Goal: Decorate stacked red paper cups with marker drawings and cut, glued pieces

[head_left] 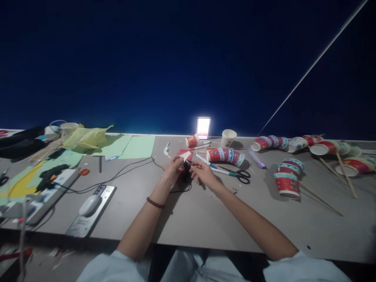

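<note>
My left hand [174, 167] is closed, its fingertips pinched at a small white piece [185, 156] that looks like cut paper. Facing it, my right hand [202, 172] has its thumb and fingers pinched together, and what they hold is too small to tell. A dark thing [187, 164], only partly visible, lies between the two hands. Just behind them is red paper [183, 151]. To the right of my right hand lie black-handled scissors [243, 176], a blue and white pen [202, 158] and a chain of patterned paper cups [225, 155].
A phone [79, 225] with a white case on it, a power strip [47, 199] and a black cable [117, 171] are at left. Green paper [138, 147] and a yellow bag [85, 137] lie behind. Joined cups [288, 182] on sticks [321, 197] occupy the right; a white cup [228, 138] stands behind.
</note>
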`<control>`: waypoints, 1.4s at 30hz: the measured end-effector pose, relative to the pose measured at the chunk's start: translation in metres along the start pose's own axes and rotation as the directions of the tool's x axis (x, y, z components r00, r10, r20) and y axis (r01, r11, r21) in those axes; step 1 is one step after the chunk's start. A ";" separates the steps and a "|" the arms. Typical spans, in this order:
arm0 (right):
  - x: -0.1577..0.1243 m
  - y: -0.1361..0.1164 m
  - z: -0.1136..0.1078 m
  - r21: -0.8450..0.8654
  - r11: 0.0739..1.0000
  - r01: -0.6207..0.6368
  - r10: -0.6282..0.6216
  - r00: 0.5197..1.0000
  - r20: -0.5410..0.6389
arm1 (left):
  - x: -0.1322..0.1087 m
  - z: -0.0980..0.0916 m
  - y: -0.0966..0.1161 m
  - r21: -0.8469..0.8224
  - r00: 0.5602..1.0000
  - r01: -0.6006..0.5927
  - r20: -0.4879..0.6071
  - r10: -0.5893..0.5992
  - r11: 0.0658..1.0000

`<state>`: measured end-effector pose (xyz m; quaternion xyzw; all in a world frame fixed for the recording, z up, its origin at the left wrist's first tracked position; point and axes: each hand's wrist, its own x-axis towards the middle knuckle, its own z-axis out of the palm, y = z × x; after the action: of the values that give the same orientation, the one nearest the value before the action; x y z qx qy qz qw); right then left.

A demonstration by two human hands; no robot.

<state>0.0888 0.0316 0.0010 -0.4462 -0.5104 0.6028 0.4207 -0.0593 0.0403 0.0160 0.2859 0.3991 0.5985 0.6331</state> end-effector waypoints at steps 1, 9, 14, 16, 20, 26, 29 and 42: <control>0.000 0.001 0.000 0.071 0.997 0.000 -0.001 1.000 0.015 | -0.004 0.004 0.001 -0.022 0.997 0.061 0.058 -0.060 0.998; -0.007 -0.008 -0.008 0.249 0.962 0.109 -0.152 0.976 0.158 | -0.024 0.008 0.007 -0.041 0.870 0.363 0.374 -0.322 0.931; -0.018 -0.023 -0.017 0.217 0.972 0.087 -0.151 0.943 0.298 | -0.021 -0.001 0.005 0.101 0.736 0.432 0.535 -0.415 0.896; -0.021 -0.025 -0.020 0.197 0.972 0.126 -0.182 0.936 0.300 | -0.022 -0.001 0.005 0.171 0.690 0.435 0.568 -0.450 0.884; -0.028 -0.024 -0.026 0.183 0.972 0.148 -0.203 0.920 0.335 | -0.028 0.006 0.004 0.235 0.659 0.405 0.595 -0.460 0.884; -0.041 -0.024 -0.045 0.234 0.971 0.052 -0.106 0.969 0.223 | -0.041 0.028 -0.004 0.257 0.745 0.370 0.493 -0.450 0.893; -0.047 -0.027 -0.065 0.356 0.934 0.014 -0.050 0.995 0.091 | -0.042 0.038 -0.007 0.325 0.829 0.293 0.381 -0.408 0.899; -0.056 -0.020 -0.174 0.355 0.899 0.256 -0.064 0.879 -0.472 | 0.004 0.123 -0.017 0.665 0.664 -0.727 0.744 0.073 -0.169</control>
<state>0.2719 0.0215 0.0132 -0.4310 -0.2985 0.5382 0.6599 0.0541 0.0567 0.0646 0.8822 0.4048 0.2277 0.0777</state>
